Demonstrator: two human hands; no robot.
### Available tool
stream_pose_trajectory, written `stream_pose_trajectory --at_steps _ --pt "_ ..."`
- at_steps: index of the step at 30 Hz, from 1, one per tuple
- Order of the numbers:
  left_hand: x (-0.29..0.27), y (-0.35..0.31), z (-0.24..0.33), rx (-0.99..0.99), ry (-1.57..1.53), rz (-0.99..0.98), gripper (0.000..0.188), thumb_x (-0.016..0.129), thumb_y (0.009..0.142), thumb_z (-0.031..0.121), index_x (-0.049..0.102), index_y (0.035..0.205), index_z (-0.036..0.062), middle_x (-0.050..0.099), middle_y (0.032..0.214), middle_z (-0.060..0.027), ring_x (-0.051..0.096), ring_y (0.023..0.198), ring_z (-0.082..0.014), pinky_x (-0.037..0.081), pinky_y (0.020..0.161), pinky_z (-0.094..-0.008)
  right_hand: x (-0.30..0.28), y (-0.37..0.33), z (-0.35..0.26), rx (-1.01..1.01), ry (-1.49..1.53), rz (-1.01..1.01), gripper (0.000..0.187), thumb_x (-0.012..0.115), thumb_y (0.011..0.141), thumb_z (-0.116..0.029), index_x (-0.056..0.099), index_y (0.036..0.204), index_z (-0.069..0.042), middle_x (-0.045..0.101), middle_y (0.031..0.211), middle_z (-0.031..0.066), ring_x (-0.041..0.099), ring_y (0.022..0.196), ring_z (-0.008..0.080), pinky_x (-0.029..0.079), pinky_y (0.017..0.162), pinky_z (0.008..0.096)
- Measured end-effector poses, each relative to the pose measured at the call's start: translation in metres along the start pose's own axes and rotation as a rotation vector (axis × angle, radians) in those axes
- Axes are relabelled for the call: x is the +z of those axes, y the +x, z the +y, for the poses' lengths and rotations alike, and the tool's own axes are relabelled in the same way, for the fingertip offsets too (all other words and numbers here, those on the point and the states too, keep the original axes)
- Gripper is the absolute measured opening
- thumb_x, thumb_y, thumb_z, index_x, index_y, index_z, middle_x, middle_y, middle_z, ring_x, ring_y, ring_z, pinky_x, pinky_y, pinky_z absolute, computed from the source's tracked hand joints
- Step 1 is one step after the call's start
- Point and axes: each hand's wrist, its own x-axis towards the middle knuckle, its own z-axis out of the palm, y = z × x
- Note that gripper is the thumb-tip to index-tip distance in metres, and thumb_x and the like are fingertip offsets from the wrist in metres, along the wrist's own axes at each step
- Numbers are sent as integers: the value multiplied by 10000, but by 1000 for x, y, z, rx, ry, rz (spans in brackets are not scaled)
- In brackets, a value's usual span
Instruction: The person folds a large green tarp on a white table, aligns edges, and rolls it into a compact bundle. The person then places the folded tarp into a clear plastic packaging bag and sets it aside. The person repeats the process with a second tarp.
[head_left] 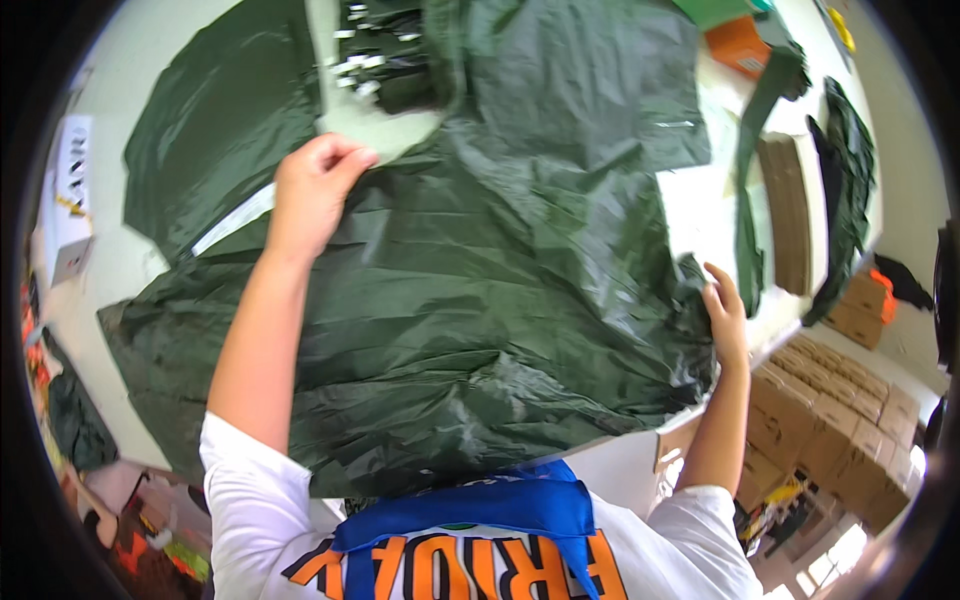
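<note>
A large piece of thin, slightly shiny dark green fabric (480,270) lies creased across the table and hangs over its near edge in front of me. My left hand (312,190) is closed in a pinch at the fabric's upper left edge, with thumb and fingertips together. At the fabric's right side, my right hand (726,308) is closed round a bunched part of the edge. A separate flat dark green panel (225,130) rests on the table beyond my left forearm.
Black pieces with white tags (385,50) lie at the far middle. On the right are a brown cardboard stack (785,215), a dark green strip (752,150) and an orange box (738,45). A white box (70,200) stands left; cartons (830,420) are piled lower right.
</note>
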Motion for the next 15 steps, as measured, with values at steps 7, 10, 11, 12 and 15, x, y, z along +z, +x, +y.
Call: stream_pose_trajectory --at_steps 7,10,11,12,15 --pt "-4 -1 22 22 -212 56 97 584 925 105 574 887 16 661 893 -87 617 835 -136 493 811 -273 3 -6 -11 16 154 -116 346 654 800 -67 562 1129 -9 574 875 7 522 818 108 428 762 243" --pt "-9 -4 18 63 -161 47 97 572 931 100 570 888 14 661 893 -95 619 842 -142 492 815 -276 3 1 -7 -43 -99 -25 379 654 817 -116 542 1165 -16 572 1032 82 549 931 170 435 837 311" --pt "-8 -6 17 65 -143 52 94 568 934 99 566 890 16 662 891 -83 617 843 -131 491 820 -273 7 4 -15 -217 -289 99 394 652 823 -132 536 1183 -22 565 1079 100 551 970 194 434 856 332" --pt "-6 -8 19 92 -118 53 93 568 934 97 563 890 15 662 891 -79 617 846 -127 489 823 -271 13 11 -31 -391 -474 224 409 651 829 -148 530 1200 -27 557 1127 117 554 1008 217 433 875 352" --pt "1 -18 23 158 -21 107 87 579 928 95 570 882 21 650 862 -30 591 803 -90 472 789 -247 62 30 -127 -557 -68 138 306 625 829 -19 611 1134 -32 594 1127 108 602 921 190 478 753 293"
